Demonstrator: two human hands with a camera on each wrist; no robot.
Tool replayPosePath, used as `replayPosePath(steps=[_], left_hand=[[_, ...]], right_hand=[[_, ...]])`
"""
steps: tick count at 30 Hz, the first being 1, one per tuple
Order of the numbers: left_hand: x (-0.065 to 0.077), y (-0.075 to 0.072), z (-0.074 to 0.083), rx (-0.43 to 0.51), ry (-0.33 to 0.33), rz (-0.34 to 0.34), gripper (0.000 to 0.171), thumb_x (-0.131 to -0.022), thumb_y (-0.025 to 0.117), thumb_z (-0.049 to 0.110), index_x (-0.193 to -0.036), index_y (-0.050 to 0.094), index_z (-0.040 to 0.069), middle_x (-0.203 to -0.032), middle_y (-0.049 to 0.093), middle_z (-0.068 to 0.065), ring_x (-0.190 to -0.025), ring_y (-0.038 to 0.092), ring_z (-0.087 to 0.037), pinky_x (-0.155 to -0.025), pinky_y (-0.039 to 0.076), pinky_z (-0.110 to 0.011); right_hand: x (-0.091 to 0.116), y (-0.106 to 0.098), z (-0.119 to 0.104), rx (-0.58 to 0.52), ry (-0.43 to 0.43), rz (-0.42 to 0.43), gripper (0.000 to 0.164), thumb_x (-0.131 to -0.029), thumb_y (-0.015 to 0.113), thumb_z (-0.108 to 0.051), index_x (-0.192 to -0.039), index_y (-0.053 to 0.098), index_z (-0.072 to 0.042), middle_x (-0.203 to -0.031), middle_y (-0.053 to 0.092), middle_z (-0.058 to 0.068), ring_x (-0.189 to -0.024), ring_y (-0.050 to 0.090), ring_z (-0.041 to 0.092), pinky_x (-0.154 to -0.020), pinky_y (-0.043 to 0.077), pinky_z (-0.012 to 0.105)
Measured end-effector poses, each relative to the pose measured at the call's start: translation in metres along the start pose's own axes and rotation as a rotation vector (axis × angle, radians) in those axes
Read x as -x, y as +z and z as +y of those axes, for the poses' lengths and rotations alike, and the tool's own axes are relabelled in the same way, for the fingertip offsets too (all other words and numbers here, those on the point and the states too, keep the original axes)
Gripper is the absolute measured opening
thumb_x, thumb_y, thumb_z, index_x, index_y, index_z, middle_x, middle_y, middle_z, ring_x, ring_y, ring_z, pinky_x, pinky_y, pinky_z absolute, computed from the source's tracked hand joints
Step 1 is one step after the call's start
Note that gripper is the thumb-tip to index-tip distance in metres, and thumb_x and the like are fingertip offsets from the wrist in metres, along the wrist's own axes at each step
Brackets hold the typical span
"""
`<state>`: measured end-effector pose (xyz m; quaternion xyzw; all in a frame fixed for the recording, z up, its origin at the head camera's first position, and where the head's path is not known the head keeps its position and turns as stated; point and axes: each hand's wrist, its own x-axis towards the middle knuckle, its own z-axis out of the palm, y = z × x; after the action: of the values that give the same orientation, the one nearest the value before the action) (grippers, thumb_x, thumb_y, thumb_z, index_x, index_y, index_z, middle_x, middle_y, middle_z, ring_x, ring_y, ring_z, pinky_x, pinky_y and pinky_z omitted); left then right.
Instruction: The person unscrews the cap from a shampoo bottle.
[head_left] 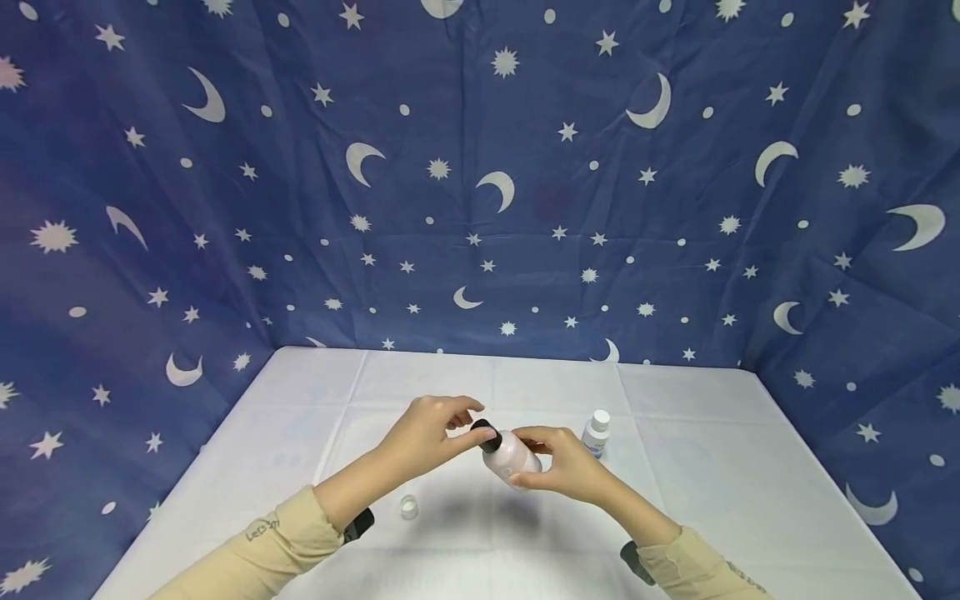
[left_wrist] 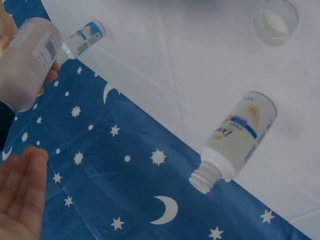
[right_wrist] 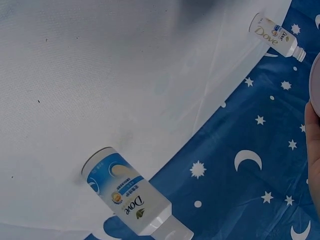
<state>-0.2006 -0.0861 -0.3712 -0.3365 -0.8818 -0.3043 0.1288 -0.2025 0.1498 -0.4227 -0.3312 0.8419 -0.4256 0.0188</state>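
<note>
My right hand (head_left: pixel 558 462) grips a pale pink bottle (head_left: pixel 512 457) by its body, its black cap (head_left: pixel 487 435) tilted toward the left. The left hand (head_left: pixel 427 433) is at that cap, thumb against it. The left fingers (left_wrist: pixel 25 195) look fairly straight and slightly blurred in the left wrist view. A white Dove bottle (left_wrist: pixel 240 135) stands with its threaded neck uncovered; in the head view the left hand and forearm hide it. Right of the right hand stands another Dove bottle (right_wrist: pixel 131 192), blue and white, with its white cap (head_left: pixel 601 420) on.
A small clear cup-like piece (head_left: pixel 408 507) with white inside lies on the white-covered table (head_left: pixel 360 550), near the left wrist. A blue cloth (head_left: pixel 450 167) with moons and stars surrounds the table's back and sides.
</note>
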Motion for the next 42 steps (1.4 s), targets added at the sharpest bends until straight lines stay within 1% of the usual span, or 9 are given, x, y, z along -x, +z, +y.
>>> replayPosePath(steps=[3,7,11,15,20,25,29,34,42], left_hand=[[0.002,-0.002,-0.001,0.018,0.004,-0.031,0.04,-0.089,0.063,0.035,-0.118,0.064,0.008,-0.104,0.071,-0.005,-0.091,0.068,-0.019,-0.079,0.056,-0.029],[0.006,-0.004,-0.005,0.045,0.046,-0.082,0.04,-0.091,0.061,0.033,-0.125,0.06,0.011,-0.12,0.066,-0.003,-0.104,0.065,-0.02,-0.087,0.054,-0.035],[0.008,-0.005,-0.007,0.045,0.081,-0.102,0.04,-0.089,0.066,0.028,-0.125,0.06,0.012,-0.122,0.065,-0.002,-0.109,0.063,-0.02,-0.092,0.052,-0.035],[0.009,-0.005,-0.01,0.046,0.159,-0.088,0.038,-0.084,0.071,0.017,-0.12,0.063,0.01,-0.121,0.065,-0.004,-0.115,0.06,-0.02,-0.097,0.05,-0.032],[0.008,-0.003,-0.012,0.034,0.28,-0.054,0.034,-0.081,0.072,0.007,-0.115,0.067,0.011,-0.12,0.066,-0.007,-0.113,0.062,-0.021,-0.093,0.052,-0.028],[0.007,-0.001,-0.013,0.049,0.351,-0.025,0.034,-0.079,0.071,-0.001,-0.112,0.068,0.008,-0.117,0.067,-0.01,-0.108,0.064,-0.022,-0.09,0.053,-0.023],[0.007,-0.001,-0.013,0.053,0.352,-0.002,0.032,-0.079,0.072,0.001,-0.11,0.069,0.006,-0.113,0.069,-0.009,-0.104,0.066,-0.022,-0.088,0.053,-0.022],[0.008,-0.002,-0.012,0.029,0.311,0.012,0.03,-0.078,0.074,0.009,-0.107,0.07,0.005,-0.107,0.071,-0.007,-0.1,0.068,-0.02,-0.086,0.054,-0.022],[0.009,0.001,-0.011,0.026,0.228,0.044,0.029,-0.078,0.075,0.021,-0.103,0.073,0.006,-0.092,0.074,-0.002,-0.076,0.068,-0.013,-0.069,0.053,-0.015]], right_hand=[[0.0,0.001,0.0,-0.012,-0.001,-0.003,0.045,-0.077,0.078,-0.021,-0.115,0.064,-0.002,-0.111,0.068,0.01,-0.095,0.063,0.012,-0.087,0.055,0.029],[0.0,0.001,0.001,-0.01,-0.007,0.007,0.045,-0.076,0.078,-0.019,-0.115,0.064,-0.002,-0.111,0.068,0.011,-0.096,0.064,0.015,-0.087,0.055,0.03],[0.0,0.001,0.003,-0.011,-0.013,0.016,0.045,-0.076,0.078,-0.019,-0.115,0.064,-0.001,-0.11,0.068,0.011,-0.097,0.064,0.016,-0.087,0.055,0.031],[0.002,0.001,0.005,-0.017,-0.01,0.007,0.045,-0.076,0.078,-0.02,-0.114,0.064,-0.001,-0.11,0.068,0.011,-0.098,0.064,0.015,-0.087,0.055,0.029],[0.004,0.001,0.005,-0.01,-0.004,0.014,0.045,-0.076,0.078,-0.019,-0.114,0.064,-0.001,-0.11,0.068,0.011,-0.097,0.063,0.014,-0.086,0.055,0.028],[0.004,0.0,0.004,-0.02,-0.005,0.014,0.045,-0.076,0.078,-0.018,-0.115,0.063,0.0,-0.112,0.068,0.012,-0.099,0.064,0.018,-0.087,0.055,0.029],[0.002,0.002,0.005,-0.028,-0.003,0.015,0.046,-0.076,0.078,-0.018,-0.115,0.063,0.0,-0.112,0.068,0.012,-0.099,0.064,0.017,-0.087,0.055,0.029],[0.001,0.005,0.006,-0.044,0.002,0.01,0.045,-0.075,0.079,-0.018,-0.115,0.063,-0.001,-0.111,0.068,0.011,-0.097,0.063,0.015,-0.087,0.055,0.029],[0.002,0.007,0.005,-0.048,0.016,-0.004,0.045,-0.077,0.078,-0.02,-0.115,0.063,-0.001,-0.112,0.068,0.011,-0.099,0.064,0.017,-0.089,0.054,0.03]])
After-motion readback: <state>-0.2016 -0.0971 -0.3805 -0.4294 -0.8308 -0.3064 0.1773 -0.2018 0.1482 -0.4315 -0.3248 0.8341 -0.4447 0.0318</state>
